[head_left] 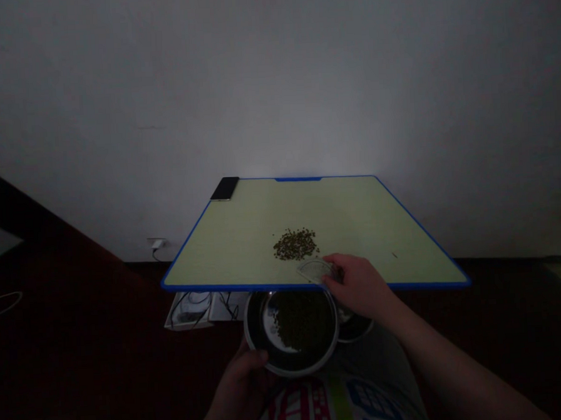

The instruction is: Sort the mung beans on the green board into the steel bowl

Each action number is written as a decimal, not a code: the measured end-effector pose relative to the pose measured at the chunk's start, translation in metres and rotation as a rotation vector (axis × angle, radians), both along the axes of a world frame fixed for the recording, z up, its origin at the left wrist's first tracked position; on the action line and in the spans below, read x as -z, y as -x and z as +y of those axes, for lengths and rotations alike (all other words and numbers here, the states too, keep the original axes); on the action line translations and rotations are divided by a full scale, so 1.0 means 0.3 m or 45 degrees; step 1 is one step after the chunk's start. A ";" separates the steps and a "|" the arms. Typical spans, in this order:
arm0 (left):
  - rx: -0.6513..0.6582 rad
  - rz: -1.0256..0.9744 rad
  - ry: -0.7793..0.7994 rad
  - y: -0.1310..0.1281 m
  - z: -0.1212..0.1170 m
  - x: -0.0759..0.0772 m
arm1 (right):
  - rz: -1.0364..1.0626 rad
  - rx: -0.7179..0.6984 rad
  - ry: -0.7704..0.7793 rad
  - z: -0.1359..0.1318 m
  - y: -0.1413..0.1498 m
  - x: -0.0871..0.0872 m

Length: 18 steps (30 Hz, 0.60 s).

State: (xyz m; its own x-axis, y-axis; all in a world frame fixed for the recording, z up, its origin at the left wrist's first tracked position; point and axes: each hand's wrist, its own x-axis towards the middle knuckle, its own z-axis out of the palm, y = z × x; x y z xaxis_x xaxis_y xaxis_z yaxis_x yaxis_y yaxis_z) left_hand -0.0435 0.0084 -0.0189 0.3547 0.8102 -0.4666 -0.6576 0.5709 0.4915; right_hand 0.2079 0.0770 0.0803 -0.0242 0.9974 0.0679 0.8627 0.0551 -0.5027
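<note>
The right hand (357, 283), near small brown grains (295, 245), pinches a flat clear plastic piece (313, 270); the left hand (245, 378) holds a round silver metal bowl (269, 323).

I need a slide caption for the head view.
Left hand holding a metal bowl by a blue-edged tabletop; right hand holding a clear plastic piece near brown grains.

Second bowl (359, 328) partly hidden
The front bowl (270, 323) covers its left side; the scattered pieces (295, 243) are too small to identify.
</note>
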 end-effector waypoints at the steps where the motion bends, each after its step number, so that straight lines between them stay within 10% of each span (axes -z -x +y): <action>1: -0.005 -0.004 0.005 -0.001 0.000 -0.003 | 0.021 -0.016 0.003 -0.003 0.005 0.002; 10: -0.021 0.023 0.022 -0.002 -0.004 -0.010 | 0.390 -0.215 0.023 -0.032 -0.016 0.040; 18: -0.034 0.045 0.055 -0.001 -0.001 -0.017 | 0.603 0.146 -0.153 0.010 -0.229 0.025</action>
State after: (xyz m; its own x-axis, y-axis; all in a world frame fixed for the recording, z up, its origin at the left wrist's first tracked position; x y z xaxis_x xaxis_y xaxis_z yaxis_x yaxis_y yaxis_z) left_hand -0.0433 0.0080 -0.0140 0.3158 0.7982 -0.5130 -0.6555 0.5745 0.4902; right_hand 0.2764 0.0800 0.0727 0.1463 0.9763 0.1594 0.5455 0.0548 -0.8363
